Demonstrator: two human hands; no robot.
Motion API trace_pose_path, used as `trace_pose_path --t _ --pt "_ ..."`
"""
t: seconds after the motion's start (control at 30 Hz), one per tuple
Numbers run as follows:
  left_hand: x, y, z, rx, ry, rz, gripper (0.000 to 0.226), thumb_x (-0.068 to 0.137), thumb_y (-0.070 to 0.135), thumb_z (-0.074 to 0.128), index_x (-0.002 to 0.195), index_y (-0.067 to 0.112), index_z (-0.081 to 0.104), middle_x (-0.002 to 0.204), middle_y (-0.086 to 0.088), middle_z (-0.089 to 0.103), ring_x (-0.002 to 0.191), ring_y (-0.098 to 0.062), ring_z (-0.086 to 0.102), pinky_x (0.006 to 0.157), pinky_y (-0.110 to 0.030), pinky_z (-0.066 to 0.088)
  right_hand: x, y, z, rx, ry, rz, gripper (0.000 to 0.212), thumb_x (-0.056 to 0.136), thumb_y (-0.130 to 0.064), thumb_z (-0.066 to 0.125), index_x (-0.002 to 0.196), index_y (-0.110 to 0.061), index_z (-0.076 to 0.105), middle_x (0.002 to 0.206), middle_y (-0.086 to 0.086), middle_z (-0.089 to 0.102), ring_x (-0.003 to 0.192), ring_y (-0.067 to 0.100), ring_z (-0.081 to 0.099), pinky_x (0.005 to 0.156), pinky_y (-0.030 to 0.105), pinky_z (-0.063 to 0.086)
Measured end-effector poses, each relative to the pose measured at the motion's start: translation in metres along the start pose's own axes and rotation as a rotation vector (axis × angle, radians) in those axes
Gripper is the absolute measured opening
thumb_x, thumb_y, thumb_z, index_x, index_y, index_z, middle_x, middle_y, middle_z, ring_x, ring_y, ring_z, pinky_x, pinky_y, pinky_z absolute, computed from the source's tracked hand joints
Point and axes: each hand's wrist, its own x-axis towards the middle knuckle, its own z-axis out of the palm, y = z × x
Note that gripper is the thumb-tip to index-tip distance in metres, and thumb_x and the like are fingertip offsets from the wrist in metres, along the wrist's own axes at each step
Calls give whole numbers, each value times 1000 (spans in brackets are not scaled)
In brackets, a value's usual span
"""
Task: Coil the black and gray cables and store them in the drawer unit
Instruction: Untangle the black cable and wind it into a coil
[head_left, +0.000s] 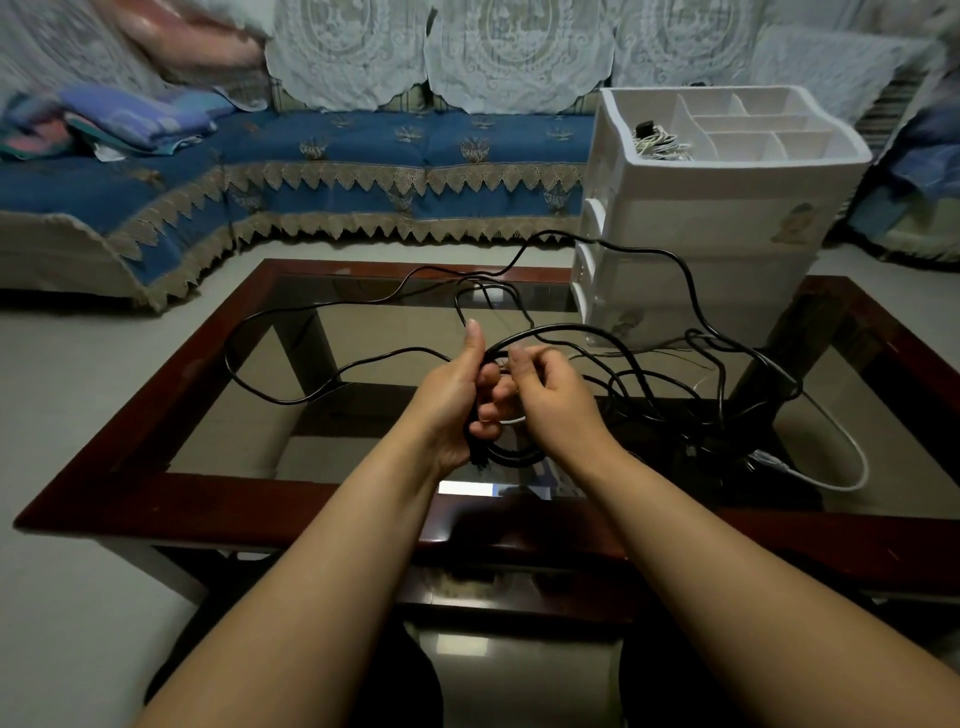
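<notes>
The step in hand is the coiling of the black cable (519, 332), judged from how things lie: the left hand (457, 395) is clenched around a small bundle of loops that hangs below the palm, thumb up, while the right hand (550, 395) pinches the strand just beside it, fingers curled, as if feeding the next turn in.

Most of the cable is not yet gathered. It sprawls over the glass surface (218, 415) in wide, slack loops, one swinging far out to the left, another rising toward the white drawer unit (727, 218) and draping in front of it. To the right of the hands lies a dark tangle (691, 415) (how many separate cables are in it I cannot tell), with a pale gray cable (841, 457) curving out of it near the surface's right side.

The held coil's long axis runs roughly up and down, loops dangling toward the surface; the free run leaves the hands heading away and leftward.

The next move probably calls for the right hand to slide out along the slack, draw a length in and lay it over the left hand's bundle, keeping the loop size even and not dragging the tangle along. The drawer unit's open top tray already holds a light coiled cable (660, 143) in its left compartment.
</notes>
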Motion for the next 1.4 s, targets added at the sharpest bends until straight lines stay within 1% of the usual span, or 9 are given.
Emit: trace_pose_path --t 0.1,0.2,0.27,0.4,0.53,0.8,1.0,1.17,1.4 --pt "2 6 -6 74 145 14 53 94 61 32 62 20 40 49 7 35 38 -4 25 34 -16 18 -3 4 -2 -512 -41 -35 42 99 -39 42 134 -16 45 129 4 55 116 17 53 95 33 45" --pt "4 9 -13 170 214 9 51 95 62 31 65 22 40 47 10 34 38 -5 25 36 -17 19 -13 -7 -9 -763 208 -506 34 98 -35 42 110 -13 65 103 3 66 95 21 61 73 32 45" --pt "3 8 -12 208 188 -16 52 95 63 31 63 23 39 46 11 32 38 -5 24 36 -18 19 -8 -11 -18 -774 376 -716 31 97 -33 43 103 -14 67 100 5 66 95 22 58 78 33 42" --pt "-3 6 -6 228 45 -39 55 92 66 31 56 25 35 49 9 28 39 -5 22 36 -18 16 11 -8 -34 -942 121 -426 32 100 -39 36 118 -24 57 111 0 62 107 23 55 95 41 36" --pt "-7 8 -3 231 -133 -39 48 93 60 36 66 21 46 52 9 31 40 -5 23 37 -17 16 17 -3 -39 -783 14 -336 29 100 -40 33 98 -20 55 78 -3 56 75 25 57 63 42 47" --pt "-1 4 -7 -241 -350 -54 41 100 37 29 76 14 54 47 9 31 33 -2 25 33 -15 14 13 0 -26 -419 120 -317 28 101 -34 36 84 -18 52 65 2 55 61 20 52 57 44 43" --pt "-1 7 -9 -317 -407 -101 46 99 41 32 60 19 44 41 9 32 28 -2 28 29 -12 16 13 -4 -23 -72 8 -217 31 103 -28 36 87 -6 53 68 0 60 63 5 57 67 32 46" --pt "1 6 -8 -371 -376 -93 53 100 46 32 55 19 40 37 8 31 25 -3 28 26 -13 17 13 -9 -20 216 14 -100 29 102 -24 41 80 -9 53 62 2 46 46 3 46 46 16 40" --pt "2 3 -4 -453 -387 -77 52 99 47 31 57 19 41 39 8 33 28 -2 24 29 -13 14 13 -10 -18 343 63 49 34 100 -32 44 76 -12 58 48 -6 43 38 2 38 41 15 31"
